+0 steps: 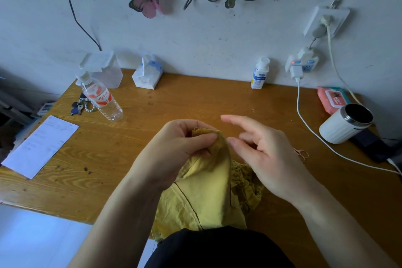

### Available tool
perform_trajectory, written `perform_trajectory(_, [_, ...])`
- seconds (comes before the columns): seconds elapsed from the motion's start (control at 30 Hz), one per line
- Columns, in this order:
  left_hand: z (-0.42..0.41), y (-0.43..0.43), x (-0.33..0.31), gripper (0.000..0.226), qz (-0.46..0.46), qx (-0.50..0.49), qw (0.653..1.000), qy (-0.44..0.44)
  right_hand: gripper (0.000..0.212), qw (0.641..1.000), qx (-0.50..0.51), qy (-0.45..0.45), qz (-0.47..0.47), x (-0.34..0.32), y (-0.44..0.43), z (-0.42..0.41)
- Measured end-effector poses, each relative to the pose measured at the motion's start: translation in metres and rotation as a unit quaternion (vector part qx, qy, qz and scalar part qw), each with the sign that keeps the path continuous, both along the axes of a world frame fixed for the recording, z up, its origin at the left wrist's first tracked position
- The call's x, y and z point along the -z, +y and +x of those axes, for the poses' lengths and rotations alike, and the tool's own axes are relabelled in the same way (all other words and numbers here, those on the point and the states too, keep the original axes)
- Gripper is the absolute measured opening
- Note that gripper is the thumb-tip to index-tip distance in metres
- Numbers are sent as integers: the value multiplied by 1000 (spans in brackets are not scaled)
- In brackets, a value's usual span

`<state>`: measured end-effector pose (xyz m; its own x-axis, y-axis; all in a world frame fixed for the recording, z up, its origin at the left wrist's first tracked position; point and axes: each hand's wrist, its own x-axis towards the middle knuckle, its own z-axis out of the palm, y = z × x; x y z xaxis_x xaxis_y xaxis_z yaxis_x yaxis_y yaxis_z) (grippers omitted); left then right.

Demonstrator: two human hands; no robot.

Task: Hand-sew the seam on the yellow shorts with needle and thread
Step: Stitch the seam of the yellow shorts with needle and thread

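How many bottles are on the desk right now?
2. A clear water bottle lies tilted at the desk's back left, beside the keys. A small white bottle stands upright against the wall at back centre-right. The hands and shorts could hide others.

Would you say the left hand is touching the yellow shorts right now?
Touching. The head view shows the left hand pinching a raised fold of the shorts between thumb and fingers, with no gap between them.

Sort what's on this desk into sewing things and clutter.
Sewing: yellow shorts, pinched by the left hand; right hand; small scissors.
Clutter: water bottle, keys, tissues, paper, white mug, wipes.
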<state>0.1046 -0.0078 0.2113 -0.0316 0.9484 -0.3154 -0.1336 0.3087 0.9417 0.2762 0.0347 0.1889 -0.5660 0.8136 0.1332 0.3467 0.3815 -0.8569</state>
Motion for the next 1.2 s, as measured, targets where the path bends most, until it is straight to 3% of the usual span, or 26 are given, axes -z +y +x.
perform_trajectory(0.13, [2, -2, -2, 11, 26, -2, 997, 79, 22, 998, -18, 22, -53, -4, -2, -1])
perform_trajectory(0.37, [9, -5, -1, 11, 64, -37, 989, 130, 10, 995, 36, -8, 91, -4, -6, -3])
perform_trajectory(0.77, [23, -9, 6, 6, 79, -73, 984, 143, 9, 981, 77, -70, 162, -5, -11, -7])
perform_trajectory(0.93, [20, -8, 4, 11, 72, -50, 991, 98, 7, 988, 68, -60, 128, -2, -9, -3])
perform_trajectory(1.1, [16, -6, 4, 15, 61, -64, 994, 69, 11, 999, 36, 5, 28, -8, -5, 4])
perform_trajectory(1.2, [14, -5, 4, 6, 48, -60, 996, 51, 16, 999, 12, 30, -38, -10, -2, 7])
